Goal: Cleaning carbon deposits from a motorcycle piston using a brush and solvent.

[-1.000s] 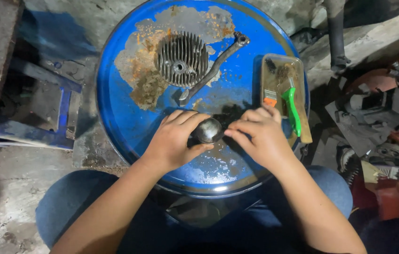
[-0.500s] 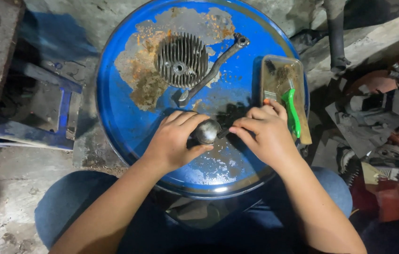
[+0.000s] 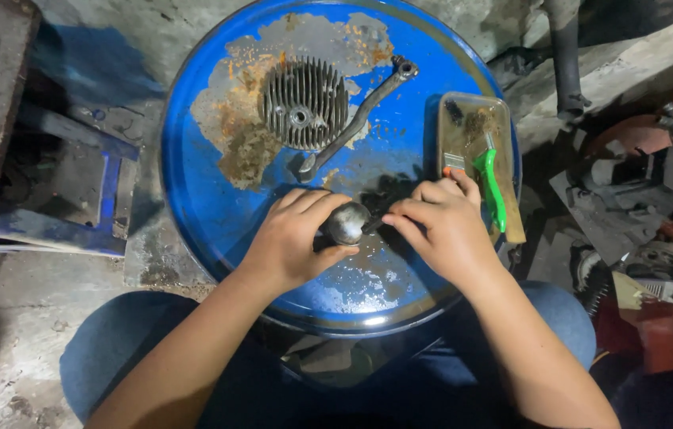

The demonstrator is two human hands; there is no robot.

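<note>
moved: not much tbh, right hand (image 3: 439,226) slid a bit closer to the metal part vs the earlier frames, left hand (image 3: 293,238) stayed put
left grip: fingers wrapped tight round the rounded grey metal part (image 3: 346,222), clamped on it
right grip: fingertips pinched together on sth thin & dark sticking out of the part's right side, can't tell what it is
part location: held just above the near half of the blue drum lid (image 3: 209,206), between both hands
surface: lid works as the desk, blue paint w/ big rusty bare patches in the far half, wet-looking shine near the front edge
on the lid: finned round cylinder head (image 3: 303,103), long bent lever (image 3: 360,119) right beside it, shallow tray (image 3: 471,127) at the right w/ a green-handled brush (image 3: 491,187) in it
room: grimy concrete floor (image 3: 26,318), blue metal frame (image 3: 74,191) at left, pile of scrap parts (image 3: 638,230) at right
</note>
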